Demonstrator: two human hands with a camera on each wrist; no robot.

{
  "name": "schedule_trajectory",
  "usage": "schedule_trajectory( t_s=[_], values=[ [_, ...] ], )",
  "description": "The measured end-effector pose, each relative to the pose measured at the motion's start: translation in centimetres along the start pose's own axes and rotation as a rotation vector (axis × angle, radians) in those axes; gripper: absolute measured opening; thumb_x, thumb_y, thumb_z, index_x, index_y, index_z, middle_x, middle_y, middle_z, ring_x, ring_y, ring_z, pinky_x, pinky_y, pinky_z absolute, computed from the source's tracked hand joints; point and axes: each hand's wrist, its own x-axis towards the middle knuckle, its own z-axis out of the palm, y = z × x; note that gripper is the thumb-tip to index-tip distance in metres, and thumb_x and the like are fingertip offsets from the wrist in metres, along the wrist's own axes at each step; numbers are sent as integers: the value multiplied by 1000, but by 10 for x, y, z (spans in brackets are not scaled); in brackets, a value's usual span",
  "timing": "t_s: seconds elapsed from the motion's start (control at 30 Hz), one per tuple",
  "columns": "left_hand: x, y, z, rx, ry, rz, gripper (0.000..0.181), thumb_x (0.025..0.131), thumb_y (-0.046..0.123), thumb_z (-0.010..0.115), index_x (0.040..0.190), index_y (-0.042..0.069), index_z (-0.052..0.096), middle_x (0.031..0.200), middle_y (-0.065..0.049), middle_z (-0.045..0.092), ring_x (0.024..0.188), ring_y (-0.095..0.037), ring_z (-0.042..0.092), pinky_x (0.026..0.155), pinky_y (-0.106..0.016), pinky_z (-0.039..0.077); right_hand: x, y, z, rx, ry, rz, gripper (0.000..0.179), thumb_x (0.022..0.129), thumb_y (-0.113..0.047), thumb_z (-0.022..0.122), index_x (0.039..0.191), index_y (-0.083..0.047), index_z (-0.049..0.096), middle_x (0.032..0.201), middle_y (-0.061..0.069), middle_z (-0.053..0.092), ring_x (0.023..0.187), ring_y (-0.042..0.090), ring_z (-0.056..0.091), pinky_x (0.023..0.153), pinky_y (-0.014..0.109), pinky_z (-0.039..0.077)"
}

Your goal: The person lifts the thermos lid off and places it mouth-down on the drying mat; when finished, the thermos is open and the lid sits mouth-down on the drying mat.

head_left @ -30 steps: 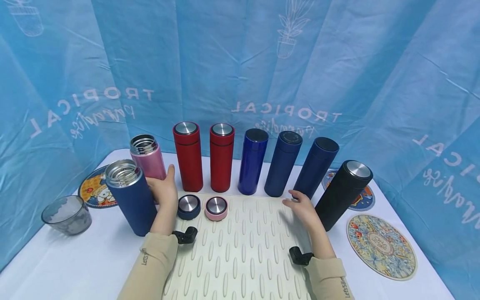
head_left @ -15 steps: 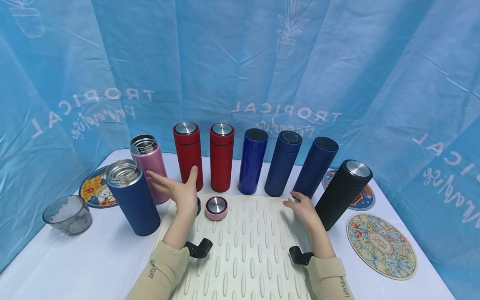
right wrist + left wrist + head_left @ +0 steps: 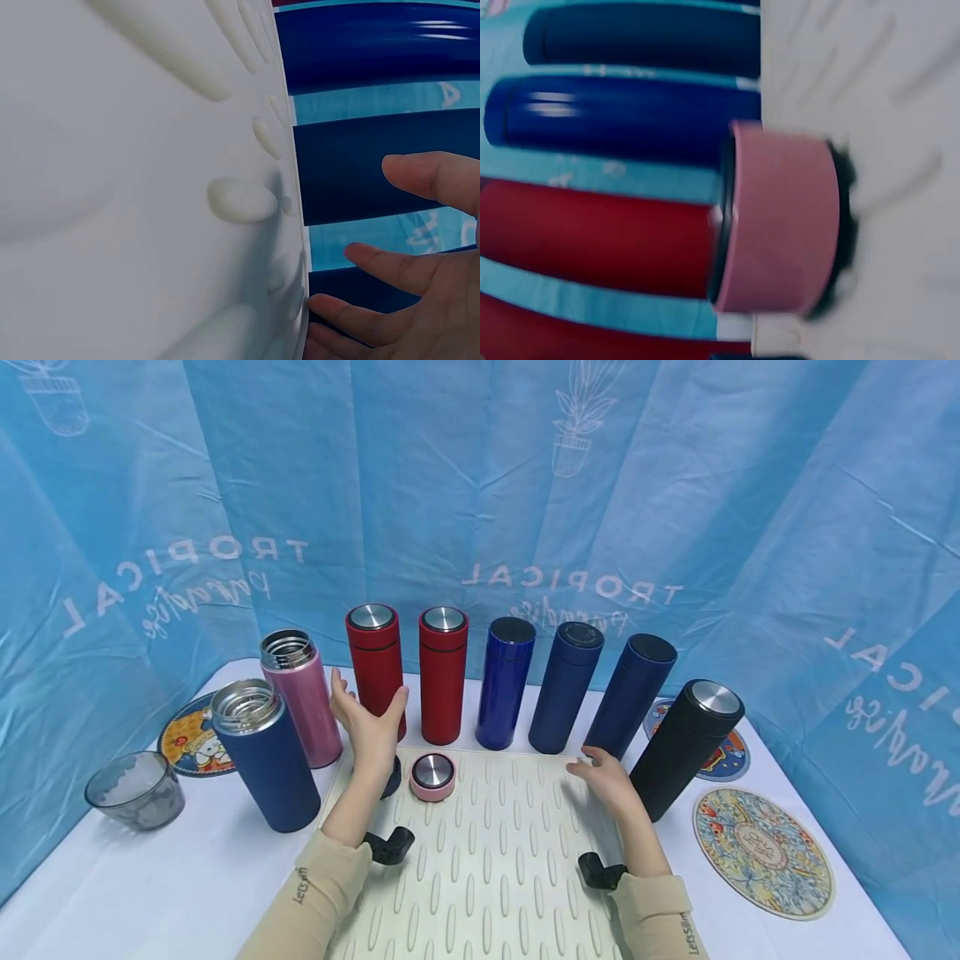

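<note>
My left hand [image 3: 371,735] is raised with fingers and thumb spread, overlapping the left red thermos [image 3: 375,668] in the head view. It holds nothing. To its left stand a lidless pink thermos [image 3: 306,706] and a lidless navy thermos [image 3: 272,768], steel necks showing. A navy lid [image 3: 392,781] is partly hidden behind the wrist. The pink lid [image 3: 432,777] lies on the ridged cream mat [image 3: 480,860], and fills the middle of the left wrist view. My right hand [image 3: 611,785] rests near a navy thermos [image 3: 633,693], fingers [image 3: 397,274] apart and nothing between them.
A second red thermos [image 3: 444,685], a glossy blue one [image 3: 506,685] and another navy one [image 3: 566,693] line the back. A black thermos [image 3: 686,752] stands right. A glass bowl [image 3: 142,793] is far left; a round patterned coaster [image 3: 765,852] lies right.
My left hand has let go of the pink thermos and moved right, its fingers spreading and rising in front of the left red thermos. The right hand stays put.
</note>
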Motion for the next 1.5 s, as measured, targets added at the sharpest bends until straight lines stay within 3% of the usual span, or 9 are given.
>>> schedule_trajectory(
  t_s=[0.23, 0.5, 0.87, 1.13, 1.5],
  values=[
    [22, -12, -4, 103, -100, -49, 97, 79, 23, 71, 147, 17, 3, 148, -14, 12, 136, -29, 18, 106, -54, 26, 1, 1, 0, 4, -1, 17, 58, 89, -24, 55, 137, 2, 36, 142, 30, 29, 130, 43, 29, 103, 56, 28],
    [38, -19, -4, 105, -177, -90, 93, 79, 19, 71, 147, 14, 7, 144, -15, 23, 132, -29, 27, 103, -55, 30, 0, 1, 1, 8, -3, 6, 58, 89, -23, 55, 137, 3, 37, 141, 31, 30, 130, 44, 29, 103, 56, 29],
    [47, -24, -1, 139, -182, -87, 87, 79, 19, 72, 144, 12, 14, 137, -14, 34, 127, -29, 35, 101, -53, 35, 1, 1, 2, 10, -1, 5, 57, 89, -23, 55, 137, 1, 37, 142, 30, 29, 131, 43, 29, 103, 56, 29],
    [49, -26, 0, 155, -185, -98, 83, 80, 18, 71, 142, 12, 16, 136, -15, 37, 126, -30, 38, 101, -53, 34, 0, 2, 2, 0, 0, 2, 57, 88, -23, 55, 137, 1, 37, 142, 30, 29, 131, 43, 29, 103, 56, 29],
    [47, -27, -1, 167, -192, -60, 82, 80, 20, 70, 142, 11, 17, 137, -15, 37, 126, -31, 38, 101, -53, 34, 1, 1, 2, 12, 0, -4, 58, 88, -23, 56, 137, 2, 37, 142, 31, 28, 131, 43, 28, 104, 56, 28]
  ],
)
